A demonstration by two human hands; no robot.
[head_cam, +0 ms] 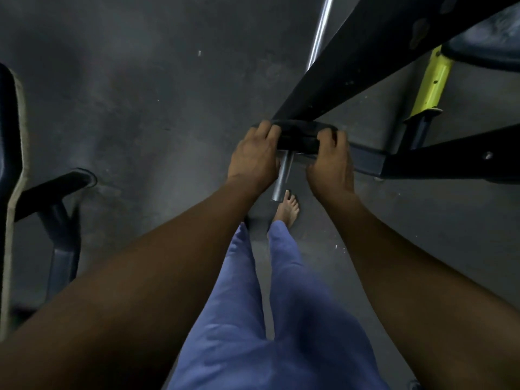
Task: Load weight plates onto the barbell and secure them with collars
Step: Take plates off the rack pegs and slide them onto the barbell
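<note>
Both hands, left hand (254, 156) and right hand (330, 161), grasp the weight plate (298, 135) on the barbell sleeve (282, 175); push squarely inward.

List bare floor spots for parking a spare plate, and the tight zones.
Free: the wide floor left of the barbell, bordered by the bench frame at far left. A smaller patch lies lower right, below the black rack beam. Crowded: around the weight plate, gripped by the left hand and right hand, and under the sleeve, where a bare foot stands.
</note>
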